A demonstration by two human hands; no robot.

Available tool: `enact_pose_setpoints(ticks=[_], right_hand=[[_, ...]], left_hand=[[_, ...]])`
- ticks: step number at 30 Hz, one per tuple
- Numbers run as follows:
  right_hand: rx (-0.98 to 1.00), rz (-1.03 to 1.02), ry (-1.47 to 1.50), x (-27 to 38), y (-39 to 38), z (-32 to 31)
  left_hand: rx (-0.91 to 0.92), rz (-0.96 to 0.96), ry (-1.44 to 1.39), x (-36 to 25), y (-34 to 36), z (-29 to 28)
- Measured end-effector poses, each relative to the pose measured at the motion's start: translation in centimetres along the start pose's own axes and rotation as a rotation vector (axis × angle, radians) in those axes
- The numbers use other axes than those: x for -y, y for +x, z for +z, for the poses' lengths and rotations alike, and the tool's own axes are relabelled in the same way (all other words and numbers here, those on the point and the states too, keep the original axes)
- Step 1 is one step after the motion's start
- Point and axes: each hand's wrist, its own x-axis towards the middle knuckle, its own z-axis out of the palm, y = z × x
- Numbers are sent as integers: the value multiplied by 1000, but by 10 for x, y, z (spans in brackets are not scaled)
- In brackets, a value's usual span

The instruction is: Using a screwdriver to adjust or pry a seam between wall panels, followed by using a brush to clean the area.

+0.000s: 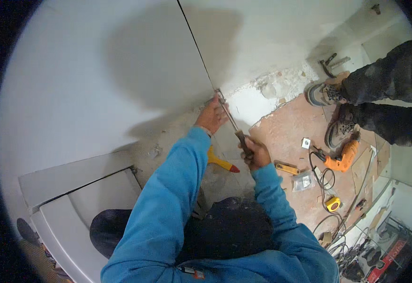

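Note:
A long screwdriver [241,140] with a dark handle sits in my right hand [258,153], whose fingers are wrapped round the grip. Its metal shaft slants up and left to a small metal bracket [220,94] low on the white wall. My left hand [211,116] is closed at the bracket beside the shaft's tip, fingertips on the metal; the exact grip is partly hidden. From the bracket a thin black line [194,41] runs up the wall. Below my left hand lies a yellow tool handle with a red end [222,162], partly covered by my sleeve.
At right stands another person in dark trousers [390,70], a hammer [329,66] near one shoe. An orange drill [345,158], small spirit level [287,168], plastic bag [303,181] and yellow tape measure [333,203] lie on the floor. A white fixture [88,200] stands at lower left.

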Motion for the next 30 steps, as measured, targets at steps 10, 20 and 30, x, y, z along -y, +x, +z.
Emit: enact_pose_setpoints(ticks=[10,20,30], right_hand=[[-273,-709,-743,-34,-6,9],[-282,-722,-680,-26,14,20],[-84,-218,-77,-9,11,14]], left_hand=[[-107,341,132,17,-29,19],[-212,399,295,-4,-28,44],[-247,400,495,-6,-19,38]])
